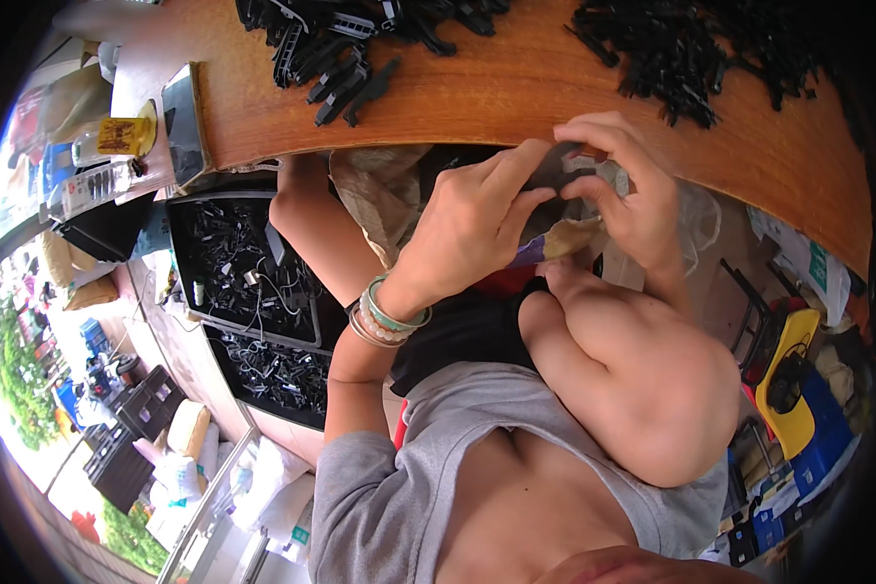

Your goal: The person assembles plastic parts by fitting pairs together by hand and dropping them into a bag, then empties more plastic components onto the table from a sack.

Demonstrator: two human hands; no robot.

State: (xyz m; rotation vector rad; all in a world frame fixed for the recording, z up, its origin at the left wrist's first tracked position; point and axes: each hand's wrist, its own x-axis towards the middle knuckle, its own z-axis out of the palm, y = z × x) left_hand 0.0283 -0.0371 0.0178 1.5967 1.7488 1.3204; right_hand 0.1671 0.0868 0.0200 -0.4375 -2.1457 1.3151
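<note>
Head view: we've got one small dark piece [555, 167] up between both hands, just off the near edge of the wooden table [477, 107], above our lap

Left hand [472, 219] is pinched on its left end, thumb below; right hand [633, 185] has forefinger and thumb curled about the other end, looks clamped too, fingertips a bit blurred

To work it well we'd brace both wrists, pinch by the edges, press square rather than twist; thin plastic, by the look of it, could snap. Tilting it to the light helps, since it's dark against dark

A slip probably lands it on the tan sack [375, 195] or the floor, so working over the tabletop is safer, between the left pile of black parts [336, 58] and the right pile [667, 58], mixing neither
</note>
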